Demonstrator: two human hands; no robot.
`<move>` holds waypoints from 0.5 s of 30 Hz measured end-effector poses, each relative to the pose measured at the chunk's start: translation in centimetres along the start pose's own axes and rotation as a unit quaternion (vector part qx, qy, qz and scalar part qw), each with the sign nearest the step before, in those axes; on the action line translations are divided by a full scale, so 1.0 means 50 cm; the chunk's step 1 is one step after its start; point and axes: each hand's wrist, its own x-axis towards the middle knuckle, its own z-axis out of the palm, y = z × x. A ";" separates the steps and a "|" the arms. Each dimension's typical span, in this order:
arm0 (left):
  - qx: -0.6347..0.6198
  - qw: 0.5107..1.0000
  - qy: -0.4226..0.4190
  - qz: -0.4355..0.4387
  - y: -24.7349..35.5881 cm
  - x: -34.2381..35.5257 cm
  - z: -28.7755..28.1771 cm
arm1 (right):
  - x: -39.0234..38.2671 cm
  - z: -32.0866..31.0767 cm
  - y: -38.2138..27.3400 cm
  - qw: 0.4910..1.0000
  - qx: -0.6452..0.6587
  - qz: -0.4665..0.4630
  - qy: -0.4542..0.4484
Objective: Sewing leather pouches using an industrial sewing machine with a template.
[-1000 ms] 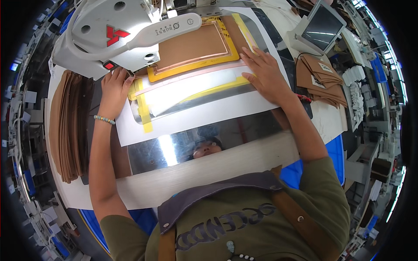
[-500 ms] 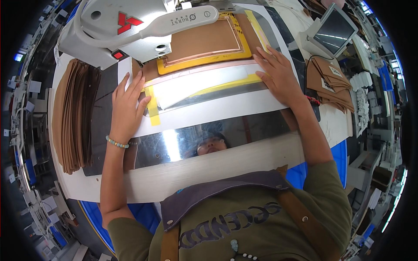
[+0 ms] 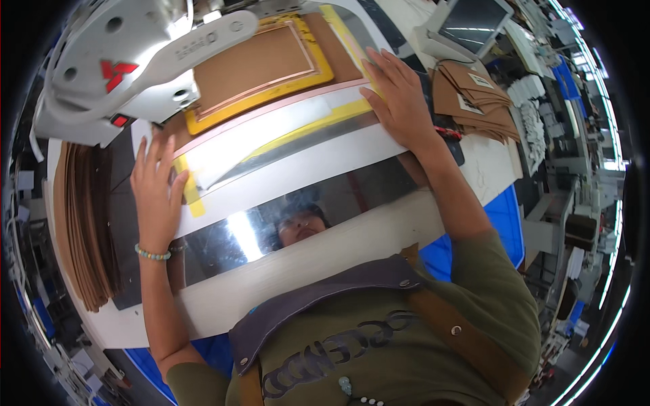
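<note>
My left hand [image 3: 157, 196], with a bead bracelet at its wrist, lies flat with fingers stretched at the left edge of a clear template [image 3: 271, 162] edged with yellow tape. On the template's right edge, my right hand [image 3: 401, 101] rests with fingers spread beside another yellow strip. Between and beyond the hands is a brown panel [image 3: 250, 71] framed by a yellow clamp frame [image 3: 265, 107]. The head of a white sewing machine [image 3: 101, 81] stands over its left side, and the panel's far left part is hidden. A white sheet [image 3: 291, 179] shows under the template.
A stack of brown pieces [image 3: 84, 230] stands on the left. Brown pieces with white labels [image 3: 474, 101] lie at the right, below a grey screen [image 3: 470, 30]. A shiny metal plate [image 3: 271, 230] runs along the table's near side [image 3: 284, 271], and a blue bin [image 3: 497, 223] sits below.
The whole view has turned and shifted, so the machine, template and hands appear farther left. Both hands keep about the same places on the template, still flat with fingers apart.
</note>
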 end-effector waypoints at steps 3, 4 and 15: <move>-0.015 1.000 0.020 0.006 -0.007 0.000 0.007 | -0.007 0.005 0.017 0.999 0.021 0.001 0.032; -0.007 1.000 0.027 0.000 -0.012 0.002 0.007 | -0.010 0.004 0.018 0.999 0.015 0.004 0.033; -0.027 0.999 -0.029 -0.014 -0.020 -0.010 0.018 | -0.014 0.005 -0.003 0.997 -0.011 0.009 -0.076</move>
